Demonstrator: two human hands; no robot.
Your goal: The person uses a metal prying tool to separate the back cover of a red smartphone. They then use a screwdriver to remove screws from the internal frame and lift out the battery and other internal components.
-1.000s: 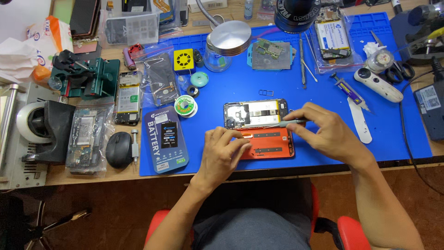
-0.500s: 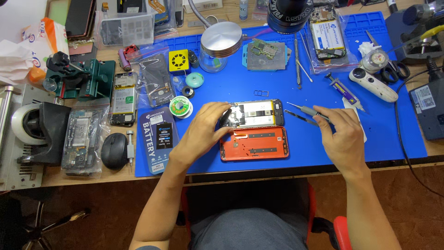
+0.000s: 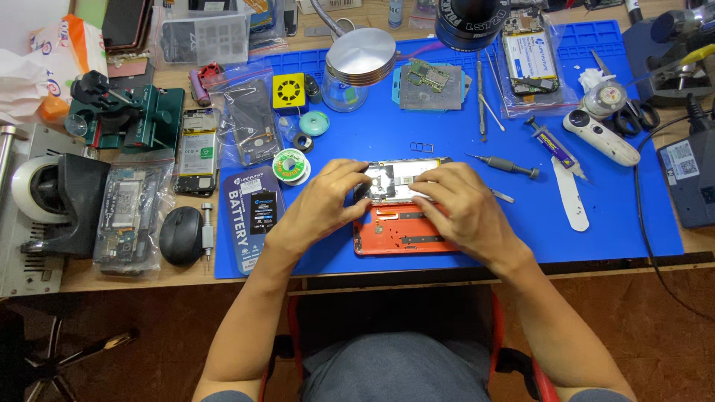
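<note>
An opened phone body [image 3: 398, 179] with its insides showing lies on the blue work mat [image 3: 447, 126]. Both hands hold it. My left hand [image 3: 324, 201] grips its left end with fingers curled over the edge. My right hand [image 3: 462, 208] covers its right half, fingertips pressing on the middle. Just in front of the phone, an orange back cover [image 3: 398, 234] lies flat on the mat, partly under my right hand. A thin screwdriver [image 3: 506, 165] rests on the mat to the right of the phone, apart from my hands.
A battery pack box [image 3: 253, 212], solder spool [image 3: 289, 164], black mouse [image 3: 181, 234] and bagged phone parts [image 3: 130, 216] lie to the left. A round lamp head [image 3: 361, 56] hangs over the mat's back. Tubes, a white spudger [image 3: 570, 193] and scissors sit to the right.
My right hand put down the thin tool it held and moved left onto the phone. My left hand stayed on the phone's left end. The tool now lies on the mat.
</note>
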